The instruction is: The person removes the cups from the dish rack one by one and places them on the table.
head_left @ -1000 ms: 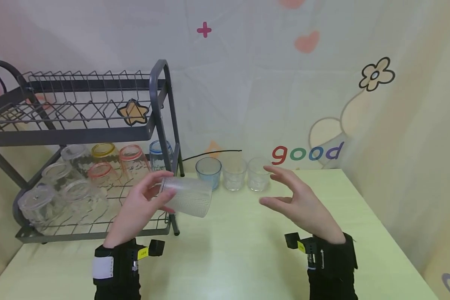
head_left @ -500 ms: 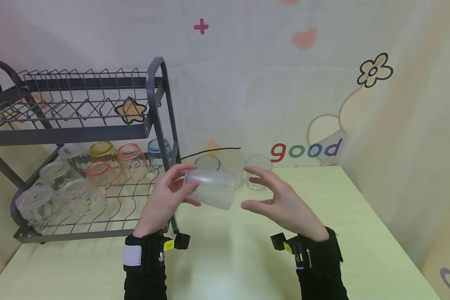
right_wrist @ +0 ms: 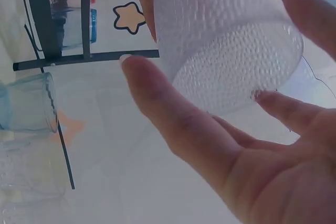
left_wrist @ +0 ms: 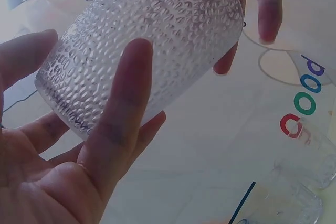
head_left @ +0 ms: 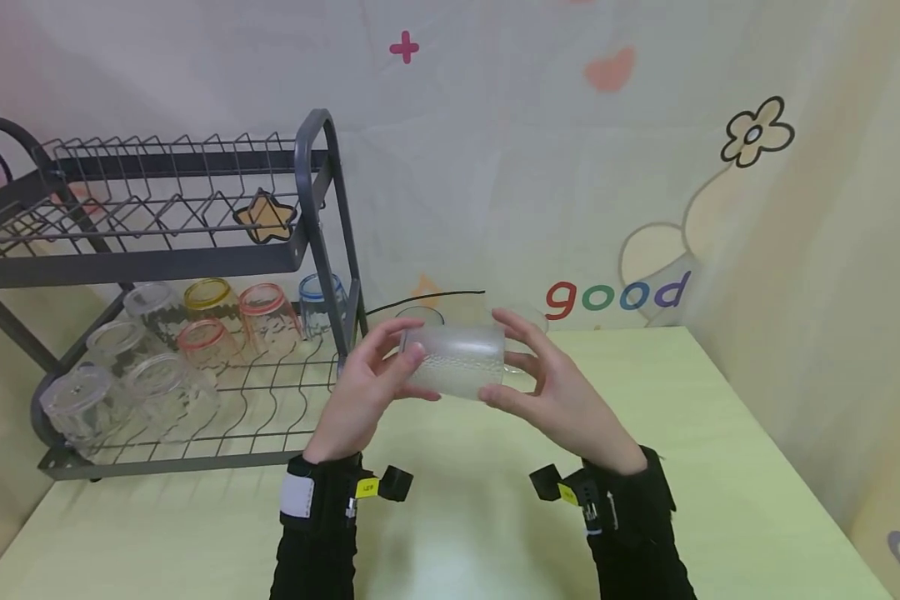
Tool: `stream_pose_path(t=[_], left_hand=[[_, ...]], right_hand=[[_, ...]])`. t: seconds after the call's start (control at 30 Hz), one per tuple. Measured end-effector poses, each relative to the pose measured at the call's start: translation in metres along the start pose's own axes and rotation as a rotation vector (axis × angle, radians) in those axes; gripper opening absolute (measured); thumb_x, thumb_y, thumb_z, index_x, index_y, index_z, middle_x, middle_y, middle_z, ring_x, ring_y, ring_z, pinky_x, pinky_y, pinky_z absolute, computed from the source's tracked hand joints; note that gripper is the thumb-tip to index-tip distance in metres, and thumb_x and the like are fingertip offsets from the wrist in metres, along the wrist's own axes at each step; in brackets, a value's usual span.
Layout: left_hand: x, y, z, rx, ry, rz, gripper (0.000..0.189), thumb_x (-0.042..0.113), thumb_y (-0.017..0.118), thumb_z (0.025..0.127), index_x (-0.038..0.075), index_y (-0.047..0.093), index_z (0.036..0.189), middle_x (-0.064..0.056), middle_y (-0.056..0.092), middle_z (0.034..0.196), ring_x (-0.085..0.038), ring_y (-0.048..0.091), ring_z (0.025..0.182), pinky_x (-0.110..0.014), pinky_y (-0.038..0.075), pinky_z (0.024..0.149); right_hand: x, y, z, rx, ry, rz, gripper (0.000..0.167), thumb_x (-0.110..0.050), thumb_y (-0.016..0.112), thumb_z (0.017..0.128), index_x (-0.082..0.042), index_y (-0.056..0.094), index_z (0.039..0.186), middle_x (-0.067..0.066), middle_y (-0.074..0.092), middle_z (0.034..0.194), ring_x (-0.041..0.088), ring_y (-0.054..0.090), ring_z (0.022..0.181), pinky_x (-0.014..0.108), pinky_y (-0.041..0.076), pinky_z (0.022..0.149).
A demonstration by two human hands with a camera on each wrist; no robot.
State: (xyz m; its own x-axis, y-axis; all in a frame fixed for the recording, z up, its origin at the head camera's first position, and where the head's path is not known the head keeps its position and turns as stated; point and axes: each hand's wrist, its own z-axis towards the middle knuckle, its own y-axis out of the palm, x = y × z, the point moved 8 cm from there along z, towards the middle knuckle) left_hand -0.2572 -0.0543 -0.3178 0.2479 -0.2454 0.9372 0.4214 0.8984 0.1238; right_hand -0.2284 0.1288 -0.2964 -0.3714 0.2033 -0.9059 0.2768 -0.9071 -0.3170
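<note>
Left hand (head_left: 356, 408) curled its fingers and thumb round the closed end of a clear, pebble-textured drinking glass (head_left: 453, 358), which lay sideways in the air above the table, its open mouth towards the other hand. Right hand (head_left: 562, 404) stood with fingers and thumb apart about the glass's rim; whether any fingertip touched it I could not tell. Black sleeves (head_left: 315, 546) covered both forearms. Beneath ran a smooth, pale yellow-green tabletop (head_left: 720, 467), its right edge slanting away well apart from the right hand, its back edge meeting the backdrop. Room for moving lay in front of the hands and towards the right; on the left, a dark grey two-tier metal rack (head_left: 131, 267) stood just beyond the left hand. Near the back edge a blue-tinted glass (right_wrist: 26, 103) stood beside two clear glasses (right_wrist: 31, 169), partly hidden by the hands in the head view. On the rack's lower wire shelf sat eight upturned glasses (head_left: 168, 396), four clear, two red-rimmed, one yellow-rimmed, one blue-rimmed. Farthest off hung a pale fabric backdrop (head_left: 450, 208) printed with a flower, a star and the word "good" in coloured letters. Against a second earlier, the left hand had carried the glass rightwards, away from the rack, and the right hand had come leftwards, narrowing the gap.
</note>
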Motion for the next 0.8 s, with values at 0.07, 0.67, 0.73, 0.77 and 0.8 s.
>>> stream_pose_path(t=[0.07,0.67,0.73,0.77,0.8], left_hand=[[-0.002,0.005,0.003,-0.017,0.002,-0.007,0.044,0.018,0.058,0.100,0.008,0.043,0.140,-0.017,0.043,0.138,-0.042,0.053,0.117,-0.051,0.055,0.080],[-0.026,0.026,0.011,-0.154,-0.111,0.104,0.052,0.019,0.053,0.103,0.008,0.036,0.150,-0.016,0.037,0.149,-0.035,0.050,0.125,-0.044,0.053,0.090],[-0.028,0.027,0.011,-0.151,-0.116,0.127,0.053,0.019,0.054,0.103,0.008,0.035,0.151,-0.015,0.036,0.150,-0.035,0.050,0.125,-0.042,0.053,0.090],[-0.030,0.027,0.011,-0.148,-0.119,0.144,0.054,0.019,0.054,0.103,0.009,0.034,0.151,-0.015,0.036,0.150,-0.034,0.050,0.125,-0.041,0.052,0.091],[-0.032,0.027,0.011,-0.145,-0.123,0.164,0.054,0.020,0.054,0.102,0.010,0.034,0.152,-0.014,0.035,0.151,-0.033,0.050,0.126,-0.042,0.052,0.091]], right_hand=[[0.002,-0.003,0.001,0.016,0.007,0.016,0.075,-0.017,0.076,0.088,-0.027,0.035,0.150,0.002,0.040,0.146,0.027,0.050,0.128,0.038,0.057,0.081],[0.019,-0.030,0.000,0.131,0.081,-0.105,0.063,-0.030,0.077,0.086,-0.035,0.047,0.141,0.001,0.050,0.130,0.026,0.053,0.112,0.042,0.056,0.078],[0.022,-0.031,0.001,0.131,0.095,-0.109,0.062,-0.032,0.077,0.086,-0.036,0.047,0.140,0.001,0.050,0.130,0.026,0.053,0.113,0.042,0.055,0.078],[0.025,-0.031,0.001,0.131,0.103,-0.113,0.061,-0.033,0.077,0.086,-0.036,0.047,0.140,0.001,0.049,0.130,0.026,0.053,0.113,0.042,0.055,0.078],[0.027,-0.032,0.000,0.132,0.114,-0.116,0.061,-0.034,0.077,0.086,-0.037,0.047,0.140,0.001,0.049,0.130,0.026,0.052,0.114,0.042,0.055,0.079]])
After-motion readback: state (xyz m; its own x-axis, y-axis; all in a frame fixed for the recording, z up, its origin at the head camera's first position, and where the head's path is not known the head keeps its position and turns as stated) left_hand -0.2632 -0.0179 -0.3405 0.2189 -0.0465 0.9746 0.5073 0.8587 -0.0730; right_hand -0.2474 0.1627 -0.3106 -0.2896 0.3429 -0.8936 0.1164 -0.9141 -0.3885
